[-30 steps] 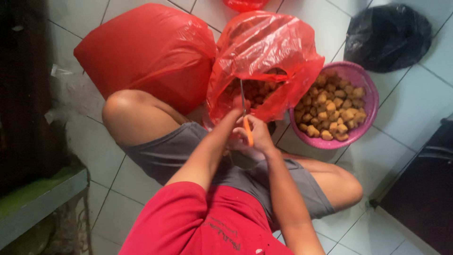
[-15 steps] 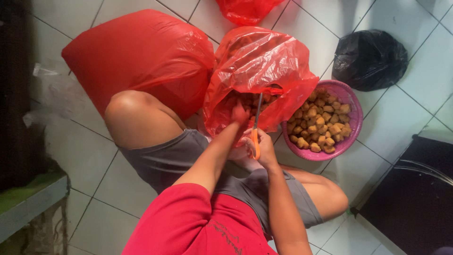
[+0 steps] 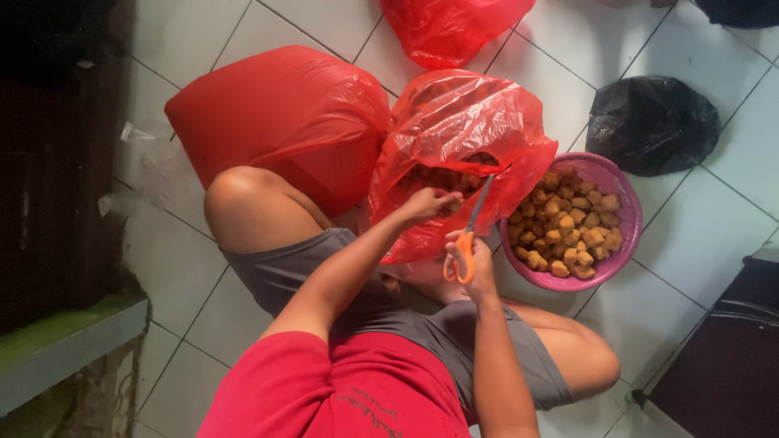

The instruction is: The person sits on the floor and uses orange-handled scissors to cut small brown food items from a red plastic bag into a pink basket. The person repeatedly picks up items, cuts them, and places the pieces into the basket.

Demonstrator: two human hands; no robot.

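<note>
Hands: left hand (image 3: 428,203) pinched on a small golden piece at the open red plastic bag (image 3: 454,138) between the knees, right hand (image 3: 473,258) closed through orange-handled scissors (image 3: 468,235); piece judged light, soft, crumbly, best held by its sides.

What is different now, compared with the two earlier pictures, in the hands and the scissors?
The left hand has moved up from beside the right hand to the open red bag, pinching something at its mouth. The right hand still holds the orange-handled scissors, blades toward the bag. The pink basket of brown pieces and the other bags stayed put.
</note>
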